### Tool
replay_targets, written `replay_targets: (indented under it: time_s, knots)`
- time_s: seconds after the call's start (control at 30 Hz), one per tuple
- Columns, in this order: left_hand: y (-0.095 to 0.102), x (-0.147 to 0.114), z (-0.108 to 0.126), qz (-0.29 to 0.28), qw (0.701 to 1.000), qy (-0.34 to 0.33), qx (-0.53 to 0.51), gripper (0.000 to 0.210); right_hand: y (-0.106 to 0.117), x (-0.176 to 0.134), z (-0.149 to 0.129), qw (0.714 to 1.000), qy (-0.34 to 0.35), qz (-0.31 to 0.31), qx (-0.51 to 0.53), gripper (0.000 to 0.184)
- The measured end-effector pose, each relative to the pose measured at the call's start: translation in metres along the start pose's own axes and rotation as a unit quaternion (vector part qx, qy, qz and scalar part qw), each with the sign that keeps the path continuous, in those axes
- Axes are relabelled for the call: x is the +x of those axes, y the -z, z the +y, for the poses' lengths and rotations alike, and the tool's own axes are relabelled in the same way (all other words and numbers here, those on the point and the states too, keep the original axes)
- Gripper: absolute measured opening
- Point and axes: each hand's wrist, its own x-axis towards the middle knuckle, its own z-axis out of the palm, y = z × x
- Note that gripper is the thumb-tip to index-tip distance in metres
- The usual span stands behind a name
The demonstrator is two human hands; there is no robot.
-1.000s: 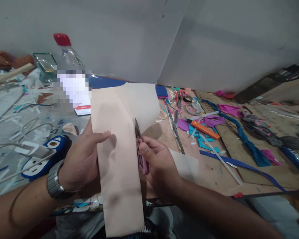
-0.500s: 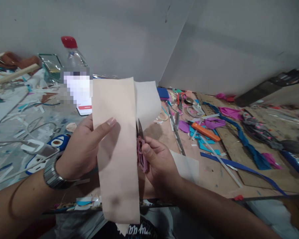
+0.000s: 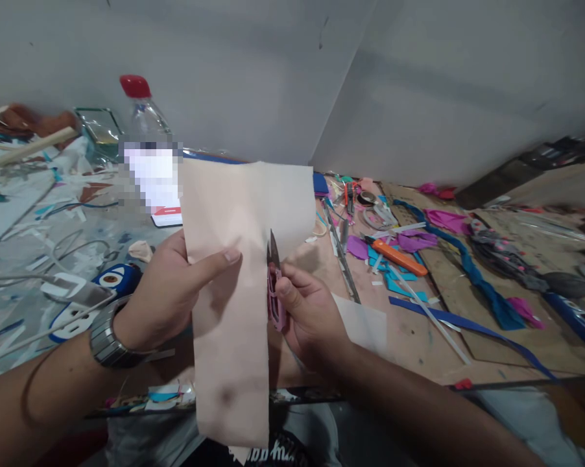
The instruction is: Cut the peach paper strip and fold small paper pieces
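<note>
Left hand (image 3: 170, 288): thumb pressed on paper (image 3: 231, 363), gripping it, fingers hidden | Right hand (image 3: 314, 311): curled closed around scissors (image 3: 277, 301) at paper's 3 o'clock edge | Paper: mid-view, running 12 to 6 o'clock | Bottle (image 3: 149, 120): paper's 11 o'clock

We look from the wearer's head, forward and steeply down, with the pale sheet (image 3: 231, 363) close in front of us. Beyond the sheet we face the grey wall (image 3: 214, 84); on both sides of it we see the worktop (image 3: 419, 350), and below it the wearer's dark clothing (image 3: 292, 447).
</note>
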Motion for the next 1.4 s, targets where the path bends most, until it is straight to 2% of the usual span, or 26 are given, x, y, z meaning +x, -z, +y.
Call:
replay_targets:
  time_s: [0.23, 0.5, 0.73, 1.0, 1.23, 1.4]
  knots:
    - [0.0001, -0.0026, -0.0001, -0.010, 1.000, 0.009, 0.013, 0.045, 0.0009, -0.0019, -0.0012, 0.999, -0.005, 0.032, -0.032, 0.040]
    - [-0.0027, -0.0056, 0.0018, -0.008, 1.000, 0.015, 0.008, 0.049, -0.0051, -0.0008, -0.0040, 0.999, 0.002, 0.034, 0.000, 0.040]
    - [-0.0044, -0.0078, 0.0023, -0.005, 1.000, 0.018, 0.001, 0.045, -0.0053, -0.0005, -0.0028, 1.000, 0.016, 0.013, 0.001, 0.031]
    - [-0.0032, -0.0061, -0.0023, 0.013, 1.000, 0.024, 0.000, 0.049, 0.0007, -0.0017, 0.0016, 0.999, 0.006, 0.032, -0.029, 0.039]
    - [-0.0029, -0.0055, -0.0031, 0.014, 1.000, 0.026, 0.000, 0.052, -0.0001, -0.0021, 0.0012, 0.999, 0.006, 0.034, -0.021, 0.036]
    - [-0.0035, -0.0055, -0.0023, 0.012, 1.000, 0.021, 0.003, 0.056, -0.0047, -0.0002, -0.0016, 1.000, 0.019, 0.008, 0.006, 0.027]
